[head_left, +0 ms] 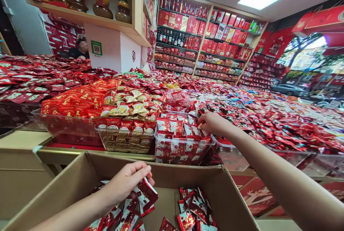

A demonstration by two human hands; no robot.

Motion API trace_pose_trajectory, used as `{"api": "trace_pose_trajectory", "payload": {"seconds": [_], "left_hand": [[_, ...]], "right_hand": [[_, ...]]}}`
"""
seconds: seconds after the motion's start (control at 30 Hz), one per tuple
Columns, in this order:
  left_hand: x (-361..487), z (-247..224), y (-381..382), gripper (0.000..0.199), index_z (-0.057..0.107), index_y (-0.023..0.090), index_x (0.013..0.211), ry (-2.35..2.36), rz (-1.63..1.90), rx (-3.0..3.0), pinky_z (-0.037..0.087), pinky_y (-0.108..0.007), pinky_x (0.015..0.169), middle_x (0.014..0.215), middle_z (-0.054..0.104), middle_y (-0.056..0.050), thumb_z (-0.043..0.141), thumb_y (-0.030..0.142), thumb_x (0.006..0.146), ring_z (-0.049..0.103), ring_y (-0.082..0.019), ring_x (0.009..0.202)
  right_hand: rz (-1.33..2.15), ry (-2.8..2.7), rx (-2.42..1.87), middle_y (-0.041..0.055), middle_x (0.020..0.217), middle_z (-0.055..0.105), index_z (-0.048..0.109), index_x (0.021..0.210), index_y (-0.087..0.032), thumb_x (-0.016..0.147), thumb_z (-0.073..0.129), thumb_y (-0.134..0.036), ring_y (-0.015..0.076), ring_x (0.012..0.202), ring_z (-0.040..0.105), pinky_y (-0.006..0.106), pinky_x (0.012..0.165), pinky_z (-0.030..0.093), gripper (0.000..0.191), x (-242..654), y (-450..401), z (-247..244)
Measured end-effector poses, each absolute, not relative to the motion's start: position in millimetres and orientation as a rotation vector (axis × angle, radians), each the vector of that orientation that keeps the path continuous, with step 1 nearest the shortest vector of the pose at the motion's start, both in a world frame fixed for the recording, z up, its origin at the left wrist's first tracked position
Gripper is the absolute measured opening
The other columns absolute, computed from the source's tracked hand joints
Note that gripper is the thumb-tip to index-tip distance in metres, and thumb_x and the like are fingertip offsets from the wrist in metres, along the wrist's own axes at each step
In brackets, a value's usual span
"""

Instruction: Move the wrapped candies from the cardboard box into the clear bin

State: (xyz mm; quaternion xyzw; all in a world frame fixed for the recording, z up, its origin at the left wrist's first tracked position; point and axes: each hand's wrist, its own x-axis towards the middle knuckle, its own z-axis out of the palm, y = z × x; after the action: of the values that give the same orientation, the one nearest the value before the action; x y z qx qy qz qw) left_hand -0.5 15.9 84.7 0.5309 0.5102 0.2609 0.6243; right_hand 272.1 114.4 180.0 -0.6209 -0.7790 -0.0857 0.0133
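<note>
My left hand is closed around several small red-and-white candy packets, just above the inside of a cardboard box. More red, white and brown packets lie in two loose heaps on the box floor. Farther forward, my right hand reaches over a clear plastic bin filled with red-and-white packets. Its fingers are curled down and pinch at a packet by the bin's right side; the fingertips are partly hidden.
Left of that bin stand gold durian packets and bright red packets in clear bins. Wide heaps of wrapped sweets spread to the right. Shelves with bottles and boxes line the back. A person is at the far left.
</note>
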Motion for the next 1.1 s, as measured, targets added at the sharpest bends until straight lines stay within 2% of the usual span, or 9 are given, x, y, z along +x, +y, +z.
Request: {"api": "trace_pose_trajectory", "payload": {"seconds": [0.2,0.4,0.67,0.83,0.93,1.1], "left_hand": [[-1.7,83.6,16.7,0.036,0.05,0.015,0.071,1.143,0.605,1.223,0.027,-0.015,0.041,0.067,0.061,0.0,0.048,0.05,0.069,0.047,-0.006,0.047],[-1.1,82.5,16.5,0.035,0.05,0.015,0.069,1.144,0.629,1.228,0.026,-0.014,0.04,0.063,0.06,0.002,0.049,0.049,0.069,0.045,-0.006,0.046],[-1.3,82.2,15.6,0.035,0.05,0.015,0.069,1.144,0.629,1.234,0.026,-0.014,0.039,0.065,0.061,0.001,0.048,0.05,0.069,0.046,-0.006,0.046],[0.0,82.4,14.8,0.04,0.051,0.015,0.07,1.172,0.699,1.19,0.03,-0.014,0.039,0.059,0.058,0.001,0.047,0.055,0.067,0.047,-0.007,0.046],[0.0,82.5,14.4,0.039,0.051,0.016,0.071,1.094,0.75,1.059,0.035,-0.016,0.041,0.057,0.055,0.003,0.048,0.054,0.067,0.047,-0.007,0.046],[-2.6,88.1,13.8,0.031,0.052,0.017,0.08,0.922,0.77,0.875,0.043,-0.02,0.052,0.071,0.059,0.0,0.049,0.047,0.072,0.054,-0.01,0.06]], "right_hand": [[-0.119,-2.284,-1.934,0.0025,0.069,0.065,0.065,0.072,-0.019,0.063,0.055,-0.021,0.0139,0.065,0.055,0.02,0.052,0.035,0.014,273.9,115.8,187.6],[0.2,-2.181,-1.862,0.0018,0.067,0.064,0.064,0.074,-0.016,0.064,0.052,-0.022,0.0113,0.059,0.054,0.018,0.049,0.036,0.016,276.1,120.1,186.0],[-0.179,-2.361,-1.956,0.0033,0.075,0.065,0.064,0.07,-0.019,0.064,0.05,-0.018,0.0163,0.072,0.057,0.021,0.059,0.036,0.016,266.9,110.7,182.2],[-0.089,-2.374,-1.956,0.0034,0.07,0.064,0.063,0.071,-0.018,0.069,0.047,-0.03,0.014,0.063,0.056,0.02,0.052,0.034,0.02,263.2,103.2,181.0],[-0.147,-2.375,-1.995,0.0041,0.068,0.063,0.063,0.069,-0.018,0.068,0.048,-0.029,0.0148,0.063,0.055,0.021,0.052,0.034,0.019,265.5,102.1,179.4],[-0.238,-2.226,-1.784,0.0062,0.076,0.062,0.062,0.073,-0.017,0.07,0.048,-0.028,0.0173,0.071,0.055,0.024,0.061,0.036,0.018,251.3,75.2,182.4]]}}
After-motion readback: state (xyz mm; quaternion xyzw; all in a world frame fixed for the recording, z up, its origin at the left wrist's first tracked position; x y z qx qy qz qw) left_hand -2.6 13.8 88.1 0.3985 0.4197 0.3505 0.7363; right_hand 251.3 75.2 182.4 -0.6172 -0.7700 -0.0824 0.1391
